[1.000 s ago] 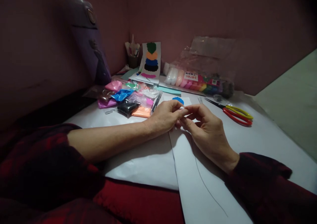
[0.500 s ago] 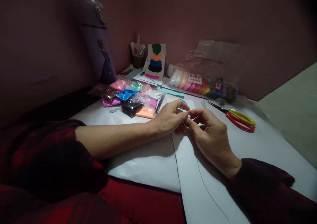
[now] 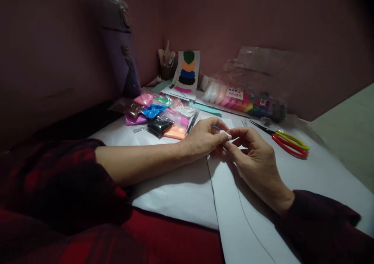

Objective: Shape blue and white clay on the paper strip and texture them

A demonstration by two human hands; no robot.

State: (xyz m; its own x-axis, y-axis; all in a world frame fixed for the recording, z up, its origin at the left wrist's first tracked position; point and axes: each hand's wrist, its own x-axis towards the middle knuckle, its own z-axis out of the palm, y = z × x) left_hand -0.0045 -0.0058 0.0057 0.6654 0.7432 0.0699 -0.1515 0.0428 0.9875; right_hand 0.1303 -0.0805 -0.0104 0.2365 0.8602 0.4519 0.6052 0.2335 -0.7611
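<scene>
A small white piece (image 3: pixel 227 135), perhaps clay, is pinched between my two hands above the white paper (image 3: pixel 230 213). My left hand (image 3: pixel 203 137) grips it between thumb and fingers from the left. From the right, the fingertips of my right hand (image 3: pixel 253 155) close on its other side. The piece is mostly covered by fingers, so its shape is hard to make out. Below the hands, a thin dark curved line (image 3: pixel 248 221) runs down the paper toward the front.
Colored clay packets (image 3: pixel 159 125) lie left of my hands, beside a pen (image 3: pixel 193 120). Scissors (image 3: pixel 288 143) rest at the right. Behind are a painted card (image 3: pixel 187 75), a bag of colored clay (image 3: pixel 233 96), a cup of tools (image 3: pixel 166 71) and a purple bottle (image 3: pixel 122 57).
The whole view has shifted slightly, so things appear a little further right. More of the white piece shows between my fingertips.
</scene>
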